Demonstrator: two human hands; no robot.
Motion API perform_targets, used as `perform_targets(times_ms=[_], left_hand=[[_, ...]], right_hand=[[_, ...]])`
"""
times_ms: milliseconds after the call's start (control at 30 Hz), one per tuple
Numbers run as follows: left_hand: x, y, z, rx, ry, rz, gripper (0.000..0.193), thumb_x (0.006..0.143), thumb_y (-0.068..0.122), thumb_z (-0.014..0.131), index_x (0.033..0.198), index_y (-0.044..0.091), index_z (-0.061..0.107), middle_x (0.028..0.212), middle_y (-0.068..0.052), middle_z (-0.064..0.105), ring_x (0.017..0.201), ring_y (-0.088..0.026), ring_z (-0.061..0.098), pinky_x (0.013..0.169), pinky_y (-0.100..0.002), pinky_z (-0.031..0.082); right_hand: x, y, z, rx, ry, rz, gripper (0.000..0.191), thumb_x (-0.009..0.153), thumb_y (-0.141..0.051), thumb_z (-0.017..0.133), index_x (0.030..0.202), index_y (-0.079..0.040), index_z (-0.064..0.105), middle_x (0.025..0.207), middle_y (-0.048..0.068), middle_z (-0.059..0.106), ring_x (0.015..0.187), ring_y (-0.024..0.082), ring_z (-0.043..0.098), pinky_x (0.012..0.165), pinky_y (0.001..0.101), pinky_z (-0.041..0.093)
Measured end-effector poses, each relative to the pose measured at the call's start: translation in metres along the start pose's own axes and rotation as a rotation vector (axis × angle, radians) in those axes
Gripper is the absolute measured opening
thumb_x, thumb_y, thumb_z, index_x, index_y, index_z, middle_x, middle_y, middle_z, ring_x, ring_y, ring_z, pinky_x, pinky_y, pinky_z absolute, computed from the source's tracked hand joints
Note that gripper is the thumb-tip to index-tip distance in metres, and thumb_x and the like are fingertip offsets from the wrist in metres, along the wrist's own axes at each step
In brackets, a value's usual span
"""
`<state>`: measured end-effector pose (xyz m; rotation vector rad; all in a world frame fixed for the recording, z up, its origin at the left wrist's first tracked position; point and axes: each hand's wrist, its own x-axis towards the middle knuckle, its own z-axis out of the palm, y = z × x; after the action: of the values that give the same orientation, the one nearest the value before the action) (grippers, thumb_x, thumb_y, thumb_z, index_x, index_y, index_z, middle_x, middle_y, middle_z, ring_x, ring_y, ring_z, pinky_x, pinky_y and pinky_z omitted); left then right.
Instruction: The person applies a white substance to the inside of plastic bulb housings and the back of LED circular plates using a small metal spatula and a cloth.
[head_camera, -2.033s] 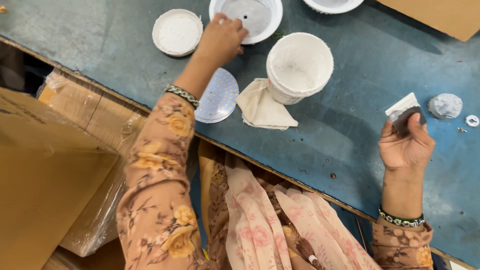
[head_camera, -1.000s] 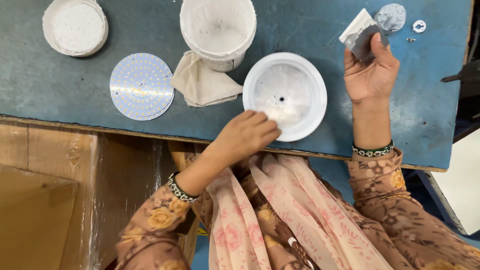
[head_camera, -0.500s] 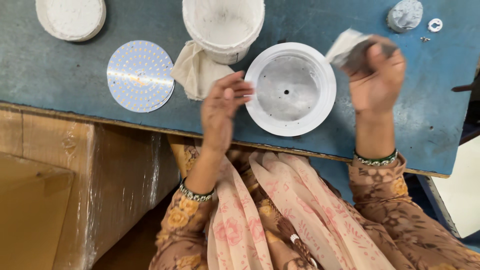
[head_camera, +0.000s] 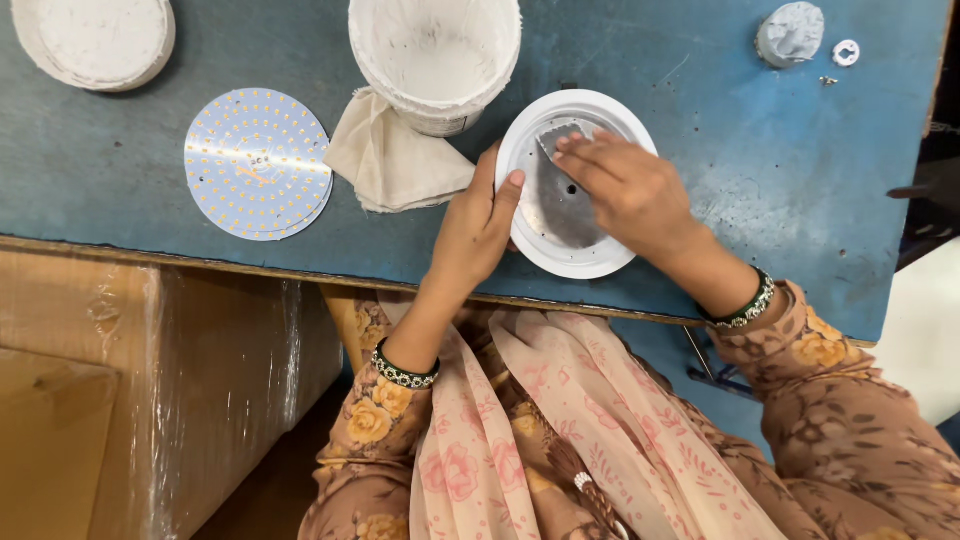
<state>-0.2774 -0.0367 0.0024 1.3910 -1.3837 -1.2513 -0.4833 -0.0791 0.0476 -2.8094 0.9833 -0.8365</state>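
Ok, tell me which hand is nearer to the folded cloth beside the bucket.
Left. The left hand grips the white dish's left rim, just right of the cloth without touching it. The right hand reaches into the dish, farther right.

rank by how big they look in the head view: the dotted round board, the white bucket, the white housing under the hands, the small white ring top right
1. white bucket, though cut off by the frame edge
2. white housing and dotted round board, too alike to rank
3. small white ring

White tub, cloth, LED disc, lid on blue table.
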Motion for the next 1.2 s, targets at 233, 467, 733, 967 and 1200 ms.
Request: perform_targets(times_ms=[233,467,733,967,1200], left_hand=[[0.007,-0.016,0.012,0.153,0.193,0.093,0.043,0.11,0.03,0.042,0.149,0.011,0.046,0.092,-0.024,0.073,0.085,-0.042,0.073,0.074,-0.048,0.054],[0.006,-0.01,0.011,0.124,0.225,0.135,0.04,0.113,0.03,0.04,0.147,0.01,0.047,0.097,-0.024,0.074,0.089,-0.042,0.074,0.076,-0.047,0.055],[0.0,-0.011,0.012,0.079,0.231,0.127,0.041,0.112,0.032,0.041,0.145,0.01,0.047,0.094,-0.022,0.074,0.085,-0.04,0.074,0.075,-0.046,0.056],[-0.008,-0.002,0.007,0.083,0.225,0.177,0.048,0.109,0.042,0.051,0.141,0.006,0.05,0.09,-0.019,0.073,0.082,-0.034,0.075,0.072,-0.04,0.057],[-0.011,-0.016,-0.002,-0.113,0.371,0.142,0.045,0.103,0.026,0.069,0.14,0.004,0.057,0.098,-0.009,0.07,0.082,-0.015,0.068,0.074,-0.032,0.058]], right_hand=[[0.001,-0.013,0.013,-0.105,-0.084,0.078,0.03,0.09,0.007,0.063,0.117,0.002,0.073,0.119,0.015,0.074,0.108,0.029,0.072,0.102,0.0397,0.058],[-0.007,-0.043,0.01,-0.109,-0.11,0.064,0.03,0.088,0.006,0.063,0.116,0.001,0.072,0.118,0.014,0.073,0.111,0.029,0.072,0.104,0.043,0.056],[-0.025,-0.048,-0.034,0.109,-0.1,0.131,0.034,0.09,0.01,0.063,0.118,-0.006,0.072,0.119,0.009,0.075,0.11,0.025,0.074,0.106,0.0442,0.058],[0.01,-0.033,-0.064,0.276,0.216,0.299,0.01,0.102,0.0,0.068,0.112,0.001,0.071,0.115,0.016,0.071,0.112,0.028,0.073,0.094,0.0356,0.06],[0.063,-0.018,-0.073,0.109,0.259,0.156,0.012,0.098,0.002,0.074,0.108,0.008,0.074,0.097,0.021,0.069,0.08,0.028,0.067,0.07,0.0327,0.051]])
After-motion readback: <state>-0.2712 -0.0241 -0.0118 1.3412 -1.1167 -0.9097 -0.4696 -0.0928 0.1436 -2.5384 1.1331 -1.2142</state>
